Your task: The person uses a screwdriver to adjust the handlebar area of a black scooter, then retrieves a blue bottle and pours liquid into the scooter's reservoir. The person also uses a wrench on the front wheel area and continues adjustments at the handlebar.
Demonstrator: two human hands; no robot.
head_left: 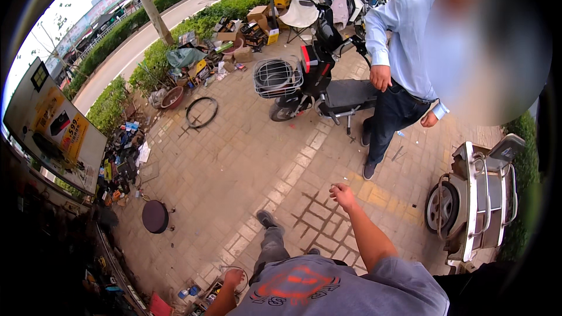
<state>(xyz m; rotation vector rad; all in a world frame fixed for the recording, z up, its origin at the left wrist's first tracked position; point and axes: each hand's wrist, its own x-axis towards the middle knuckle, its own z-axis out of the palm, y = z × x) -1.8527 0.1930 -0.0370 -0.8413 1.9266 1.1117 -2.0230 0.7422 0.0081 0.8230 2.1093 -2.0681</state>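
My right hand (342, 195) is stretched forward over the paving, its fingers curled in, with nothing visible in them. My left hand (235, 277) hangs low beside my left leg, its fingers bent. A thin pale line curves beside its fingertips; whether it is held is not clear. Below that hand, on the ground, lie a box of small items (214, 292) and a blue-and-white object (189, 291). My left shoe (266, 218) is forward on the bricks. Left of it stands a round dark stool (155, 217).
Ahead, a person in a light blue shirt (404, 26) stands beside a black electric scooter (345, 95) with a wire basket (277, 78). At right stands a white three-wheeler (468, 199). A loose tyre (202, 112), piled boxes (237, 38), heaped parts (126, 155) and a signboard (55, 129) line the left.
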